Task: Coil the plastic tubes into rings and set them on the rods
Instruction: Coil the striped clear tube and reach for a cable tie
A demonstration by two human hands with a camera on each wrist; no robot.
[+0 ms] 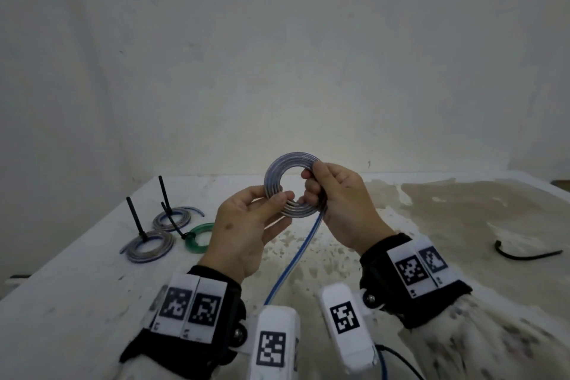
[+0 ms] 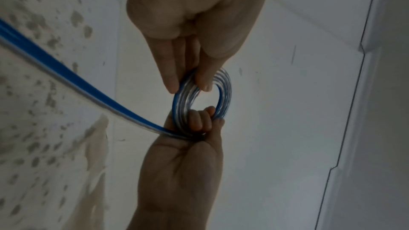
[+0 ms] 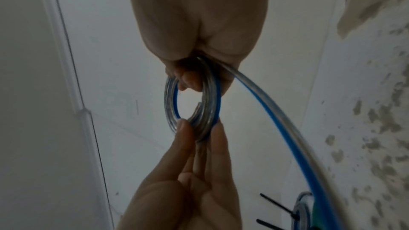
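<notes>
left hand pinching coiled clear blue-striped plastic tube | right hand gripping its opposite side | coil facing the person, held above stained white table | tail trailing down toward person

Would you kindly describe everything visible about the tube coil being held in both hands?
The tube coil is clear, flexible-looking plastic with a blue stripe, wound in several flat turns into a ring with an open centre. It is held upright above the table. The left hand pinches its lower left edge; the right hand grips its right side. An uncoiled tail trails down towards the person.
</notes>
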